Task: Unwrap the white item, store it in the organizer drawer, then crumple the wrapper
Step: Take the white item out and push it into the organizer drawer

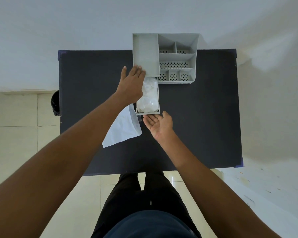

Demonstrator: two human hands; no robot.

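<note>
A grey organizer point(177, 57) stands at the far middle of the black table point(205, 117). Its drawer point(148, 113) is pulled out toward me and holds the white item point(149, 98), along with other white, partly clear pieces. My left hand point(131, 83) lies flat, fingers apart, against the organizer's left front corner, above the drawer's left side. My right hand point(160, 124) is palm up with its fingers against the drawer's front face. The white wrapper point(122, 129) lies flat on the table, left of the drawer and partly under my left forearm.
The organizer has several perforated compartments point(174, 65) on its right side. A dark object point(55, 103) sticks out at the table's left edge. Pale tiled floor surrounds the table, and my legs stand at its near edge.
</note>
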